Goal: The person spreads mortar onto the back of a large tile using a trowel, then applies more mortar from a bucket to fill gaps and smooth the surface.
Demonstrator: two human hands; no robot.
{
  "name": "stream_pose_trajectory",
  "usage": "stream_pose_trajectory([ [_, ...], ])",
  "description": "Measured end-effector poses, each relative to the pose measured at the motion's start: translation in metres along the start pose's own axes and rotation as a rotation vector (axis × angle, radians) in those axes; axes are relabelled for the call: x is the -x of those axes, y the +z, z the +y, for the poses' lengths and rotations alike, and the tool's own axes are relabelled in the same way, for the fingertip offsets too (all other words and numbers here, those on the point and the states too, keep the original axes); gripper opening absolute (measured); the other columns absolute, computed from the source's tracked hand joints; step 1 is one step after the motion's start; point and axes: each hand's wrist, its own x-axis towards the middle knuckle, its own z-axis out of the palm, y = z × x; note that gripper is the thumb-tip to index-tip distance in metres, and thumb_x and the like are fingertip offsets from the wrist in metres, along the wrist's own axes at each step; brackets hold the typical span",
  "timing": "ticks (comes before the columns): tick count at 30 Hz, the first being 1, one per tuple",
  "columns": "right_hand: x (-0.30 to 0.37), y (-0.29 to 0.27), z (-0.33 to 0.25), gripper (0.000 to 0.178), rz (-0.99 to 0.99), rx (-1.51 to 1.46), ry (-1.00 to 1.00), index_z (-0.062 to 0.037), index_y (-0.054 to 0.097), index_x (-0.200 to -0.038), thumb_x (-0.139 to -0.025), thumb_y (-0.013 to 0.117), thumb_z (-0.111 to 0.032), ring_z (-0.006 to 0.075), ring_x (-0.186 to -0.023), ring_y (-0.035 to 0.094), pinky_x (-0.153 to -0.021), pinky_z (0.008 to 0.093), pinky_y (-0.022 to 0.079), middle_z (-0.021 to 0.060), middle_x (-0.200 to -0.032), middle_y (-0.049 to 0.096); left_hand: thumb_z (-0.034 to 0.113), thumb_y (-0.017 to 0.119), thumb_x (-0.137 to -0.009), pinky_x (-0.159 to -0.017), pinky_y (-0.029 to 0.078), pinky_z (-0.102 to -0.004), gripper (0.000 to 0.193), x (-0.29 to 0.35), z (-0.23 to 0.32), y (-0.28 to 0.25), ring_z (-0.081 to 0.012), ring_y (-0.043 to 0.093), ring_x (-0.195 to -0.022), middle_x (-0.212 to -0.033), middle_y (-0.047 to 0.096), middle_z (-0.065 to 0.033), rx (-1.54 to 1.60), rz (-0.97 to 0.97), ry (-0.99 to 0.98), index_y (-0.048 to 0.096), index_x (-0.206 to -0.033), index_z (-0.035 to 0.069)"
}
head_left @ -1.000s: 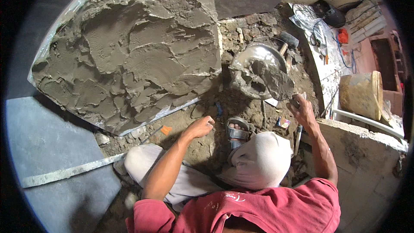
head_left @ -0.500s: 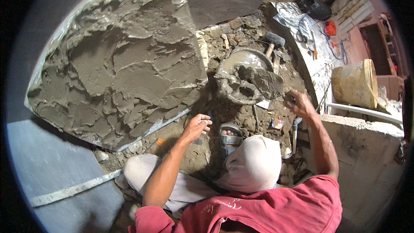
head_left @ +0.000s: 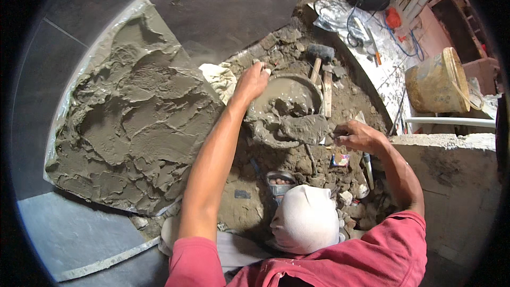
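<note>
A bucket of grey, wet mortar stands on the rubble in front of me. A mortar-caked trowel blade lies across its near rim; mortar hides where its handle runs. My left hand is at the bucket's far left rim, fingers curled together; what they grip, if anything, is hidden. Just right of the trowel is my right hand, its fingers bent inward around something I cannot make out. At the left lies a large wedge-shaped slab, its top spread with thick mortar.
A mallet lies behind the bucket, beside a wooden piece. Crumpled cloth sits between slab and bucket. To the right are a stained bucket, a white pipe and a low wall. A small wrapper lies on the soil.
My left hand has reached forward from above my knee to the bucket's far left rim. My right hand stays near the trowel. The whole view has shifted.
</note>
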Motion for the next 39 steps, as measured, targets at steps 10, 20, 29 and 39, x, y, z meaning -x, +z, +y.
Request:
stream_pose_trajectory([
  [10,0.02,0.016,0.014,0.032,0.243,0.011,-0.21,0.0021,0.051,-0.103,-0.077,0.061,-0.013,0.0332,-0.077,0.062,-0.067,0.0429,0.05,0.0189,-0.083,0.061,0.016,0.043,-0.097,-0.09,0.045,-0.0304,0.031,0.115,-0.011,-0.015,-0.0199,0.058,-0.103,-0.114,0.06,-0.0146,0.616,0.271,-0.032,0.051,-0.121,-0.001],
  [20,0.036,0.069,-0.07,0.027,0.349,0.651,-0.128,-0.0029,0.048,-0.111,-0.083,0.052,-0.003,0.0337,-0.067,0.061,-0.053,0.044,0.053,0.0188,-0.097,0.047,0.018,0.043,-0.097,-0.074,0.048,-0.0265,0.028,0.251,-0.07,0.031,-0.0144,0.062,-0.082,-0.106,0.061,-0.0121,0.866,0.254,-0.297,0.049,-0.118,0.001],
  [29,0.129,0.005,-0.142,0.035,0.005,1.014,0.144,-0.0072,0.054,-0.116,-0.082,0.055,-0.012,0.0258,-0.065,0.063,-0.052,0.0365,0.053,0.0197,-0.105,0.053,0.019,0.045,-0.096,-0.071,0.048,-0.026,0.026,0.273,-0.08,0.008,-0.0126,0.061,-0.079,-0.104,0.062,-0.0107,1.131,0.244,-0.417,0.048,-0.117,0.003],
  [39,0.01,0.195,-0.061,0.031,0.247,0.22,-0.164,-0.0085,0.054,-0.115,-0.085,0.054,-0.013,0.0407,-0.081,0.06,-0.07,0.0453,0.051,0.0226,-0.101,0.055,0.019,0.043,-0.097,-0.071,0.048,-0.0261,0.024,0.293,-0.069,-0.01,-0.0123,0.061,-0.08,-0.104,0.062,-0.0091,1.229,0.232,-0.447,0.049,-0.116,0.005],
])
